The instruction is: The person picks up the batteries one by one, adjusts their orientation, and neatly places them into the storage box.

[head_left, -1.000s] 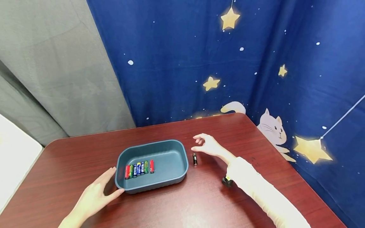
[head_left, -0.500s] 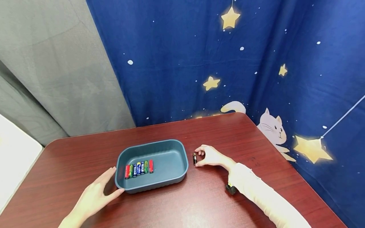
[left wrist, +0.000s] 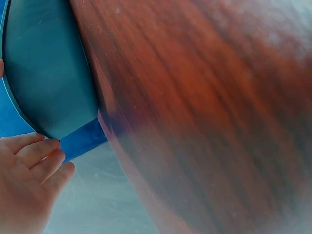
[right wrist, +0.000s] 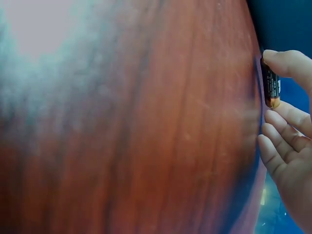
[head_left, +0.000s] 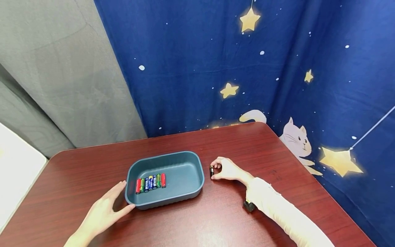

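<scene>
My right hand (head_left: 228, 169) pinches a black battery (head_left: 211, 171) with a copper-coloured end, thumb on one end and index finger on the other. The right wrist view shows this battery (right wrist: 271, 84) close up, the other fingers held off it. To the left stands a blue-grey tray (head_left: 185, 196). Inside it several batteries lie side by side in a row, among them a red battery (head_left: 138, 186), a blue battery (head_left: 150, 183) and another red battery (head_left: 163, 180). My left hand (head_left: 102, 214) rests its fairly straight fingers and thumb against the tray's left end.
The tray stands on a reddish-brown wooden table (head_left: 172, 226). Behind it hang a grey curtain (head_left: 80, 96) and a blue star-patterned curtain (head_left: 191, 68). A white surface (head_left: 18, 175) borders the table on the left. A small black object (head_left: 249, 206) is at my right wrist.
My right hand has come down towards me from above the black battery, and its thumb and index finger have closed on the ends. The left hand stays at the tray.
</scene>
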The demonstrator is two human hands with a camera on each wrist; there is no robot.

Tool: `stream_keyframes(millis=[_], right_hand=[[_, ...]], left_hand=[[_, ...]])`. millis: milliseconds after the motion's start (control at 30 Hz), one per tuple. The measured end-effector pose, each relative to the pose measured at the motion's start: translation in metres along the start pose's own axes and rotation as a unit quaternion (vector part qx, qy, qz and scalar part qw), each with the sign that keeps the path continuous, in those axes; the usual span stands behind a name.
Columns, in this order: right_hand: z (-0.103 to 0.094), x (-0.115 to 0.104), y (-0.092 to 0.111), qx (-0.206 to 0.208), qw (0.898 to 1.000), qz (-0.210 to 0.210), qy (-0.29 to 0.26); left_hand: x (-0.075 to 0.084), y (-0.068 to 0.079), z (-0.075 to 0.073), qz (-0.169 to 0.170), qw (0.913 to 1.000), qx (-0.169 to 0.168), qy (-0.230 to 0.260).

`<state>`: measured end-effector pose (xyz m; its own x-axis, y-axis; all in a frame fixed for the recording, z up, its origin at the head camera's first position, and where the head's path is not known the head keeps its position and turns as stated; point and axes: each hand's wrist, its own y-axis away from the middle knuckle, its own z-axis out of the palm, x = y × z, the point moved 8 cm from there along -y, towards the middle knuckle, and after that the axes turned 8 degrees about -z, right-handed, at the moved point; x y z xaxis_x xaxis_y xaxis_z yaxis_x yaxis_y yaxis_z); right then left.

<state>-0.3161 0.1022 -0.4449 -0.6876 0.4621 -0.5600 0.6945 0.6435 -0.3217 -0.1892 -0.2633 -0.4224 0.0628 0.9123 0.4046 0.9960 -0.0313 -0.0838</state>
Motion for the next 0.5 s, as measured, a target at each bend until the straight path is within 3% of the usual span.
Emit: stream_keyframes(millis=[233,500], right_hand=[[-0.014,0.004,-0.001,0.019,0.998,0.029,-0.046],[-0.036,-0.003,-0.016,0.053,0.995,0.045,-0.077]], left_hand=[[-0.001,0.000,0.001,-0.003,1.0000,-0.006,0.000],[0.000,0.000,0.000,0.002,1.0000,0.002,-0.003]])
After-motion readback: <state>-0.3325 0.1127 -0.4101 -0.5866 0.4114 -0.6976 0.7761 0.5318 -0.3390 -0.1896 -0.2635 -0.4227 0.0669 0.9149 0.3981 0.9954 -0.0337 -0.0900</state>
